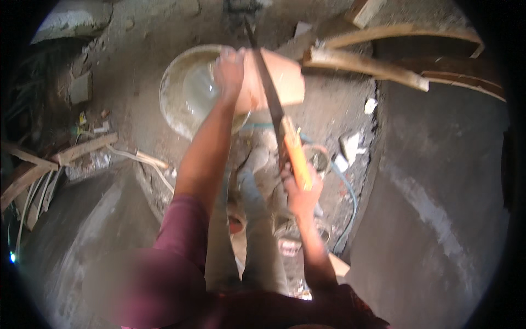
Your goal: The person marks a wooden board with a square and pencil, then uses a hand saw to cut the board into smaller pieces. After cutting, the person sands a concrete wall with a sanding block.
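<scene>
My right hand (302, 189) is closed around the yellow-orange handle of a handsaw (267, 82). The long dark blade points away from me and crosses over a pale orange block (282, 79); whether its teeth touch the block I cannot tell. At the block's left end, my left hand (229, 72) grips the edge, fingers bent over it. Beneath that hand and the block's left part stands a round, pale bucket (166, 101) with cloudy liquid inside. The block's underside is hidden.
Curved wooden pieces (367, 67) lie at the far right, and broken boards (87, 148) at the left. White rubble (350, 145) and a thin blue hose (355, 203) are right of my legs. Smooth grey surfaces (438, 164) flank the rough ground.
</scene>
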### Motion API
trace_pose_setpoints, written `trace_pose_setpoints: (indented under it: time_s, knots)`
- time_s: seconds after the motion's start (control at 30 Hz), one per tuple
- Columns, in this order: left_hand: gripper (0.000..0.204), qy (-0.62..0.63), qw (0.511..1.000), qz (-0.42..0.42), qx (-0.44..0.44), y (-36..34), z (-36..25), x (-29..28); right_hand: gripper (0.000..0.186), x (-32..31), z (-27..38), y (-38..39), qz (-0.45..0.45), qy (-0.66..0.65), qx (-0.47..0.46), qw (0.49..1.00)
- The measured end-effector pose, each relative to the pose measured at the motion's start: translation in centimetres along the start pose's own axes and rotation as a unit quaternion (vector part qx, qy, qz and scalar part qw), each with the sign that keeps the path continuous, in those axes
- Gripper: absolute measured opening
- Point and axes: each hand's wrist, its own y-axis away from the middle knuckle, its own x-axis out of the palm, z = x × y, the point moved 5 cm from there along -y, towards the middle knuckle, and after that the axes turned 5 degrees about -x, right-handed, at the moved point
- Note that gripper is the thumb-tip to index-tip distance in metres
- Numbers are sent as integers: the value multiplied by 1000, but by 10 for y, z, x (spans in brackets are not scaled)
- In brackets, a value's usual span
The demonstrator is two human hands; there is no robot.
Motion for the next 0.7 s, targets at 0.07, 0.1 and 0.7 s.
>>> trace_pose_setpoints:
  time_s: [0.07,0.1,0.7]
  knots:
    - [47,19,999,30,-21,9,-27,-4,19,-5,-1,-15,-15,8,-14,1000]
    - [47,12,997,53,-46,21,-19,-7,19,-6,-4,-11,-12,-5,9,1000]
    - [44,31,999,5,20,16,-16,-6,16,3,-4,-10,-10,1,-35,999]
